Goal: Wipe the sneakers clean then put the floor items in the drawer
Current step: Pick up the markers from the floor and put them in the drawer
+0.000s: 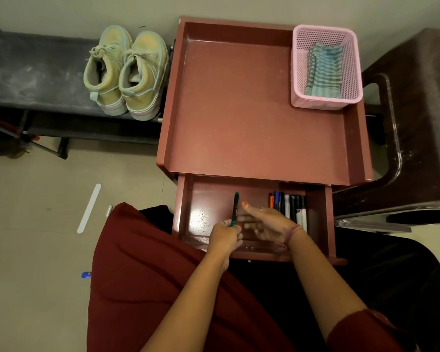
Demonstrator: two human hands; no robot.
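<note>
Over the open drawer (254, 252), the left hand (225, 238) grips a pen (235, 209) by its near end, its length pointing away; the right hand (267, 224), blurred and loosely spread, holds nothing. Stored pens (288, 207) lie parallel, rightward.
</note>
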